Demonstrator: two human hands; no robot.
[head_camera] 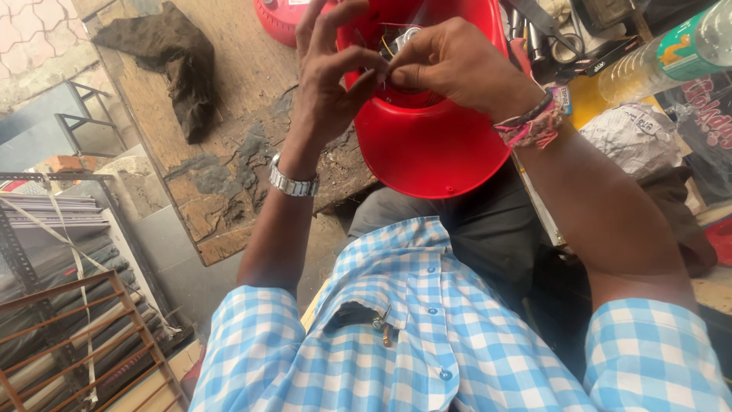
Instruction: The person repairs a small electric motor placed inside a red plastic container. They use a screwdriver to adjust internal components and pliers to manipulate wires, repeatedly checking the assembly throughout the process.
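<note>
Head view: clear plastic bottle [671, 57] with green-orange label lying top right on cluttered worktop [229, 152]; crumpled white wrapper [633, 137] below it. Glossy red plastic housing [435, 145] at worktop's near edge, over lap. Left hand [332, 76] and right hand [457, 65] grip pinched shut on thin wire [386, 47] inside housing.

Green-orange labelled clear bottle [671, 53] lies top right.

- A small repair workshop, by the look of it: a worn, stained wooden workbench [229, 175] with a dirty rag [179, 65] thrown across it.
- Scissors and hand tools [545, 34] crowd the bench's far edge (packed tightly together).
- Rusty metal racks [84, 336] stacked with sheet stock stand alongside.
</note>
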